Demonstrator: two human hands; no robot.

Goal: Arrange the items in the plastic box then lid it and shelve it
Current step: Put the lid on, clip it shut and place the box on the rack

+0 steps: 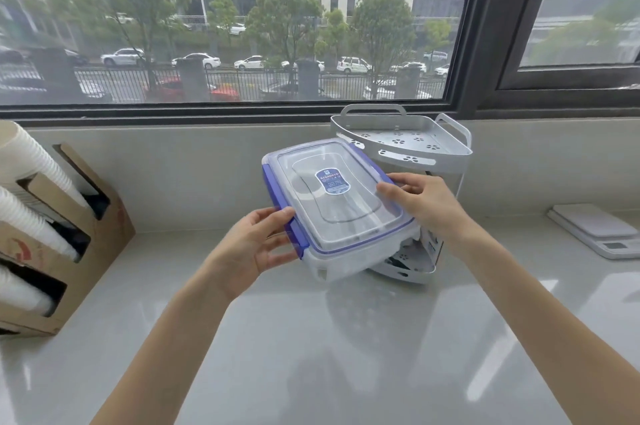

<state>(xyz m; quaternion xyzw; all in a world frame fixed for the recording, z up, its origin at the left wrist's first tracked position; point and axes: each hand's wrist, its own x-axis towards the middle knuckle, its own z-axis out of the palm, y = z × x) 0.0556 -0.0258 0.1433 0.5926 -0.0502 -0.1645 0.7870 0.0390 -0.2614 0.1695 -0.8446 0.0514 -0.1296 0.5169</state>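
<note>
Plastic box (349,251): clear, lid (334,187) on, blue clips down; held above countertop (311,355), tilted, in front of white corner shelf (408,144). Contents indistinct.
Left hand (258,244): forearm extended, fingers curled round near-left clip edge.
Right hand (424,203): thumb on lid, fingers wrapped down right side.
Cup dispenser (69,217) left; scale (599,227) right.

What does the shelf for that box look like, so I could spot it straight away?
Look along the pale countertop to the wall under the big window. There, right behind the lidded plastic box held in the left hand and right hand, stands a silvery metal corner shelf. Its flower-shaped holes and loop handles set it apart from the flat white scale on its right.
</note>
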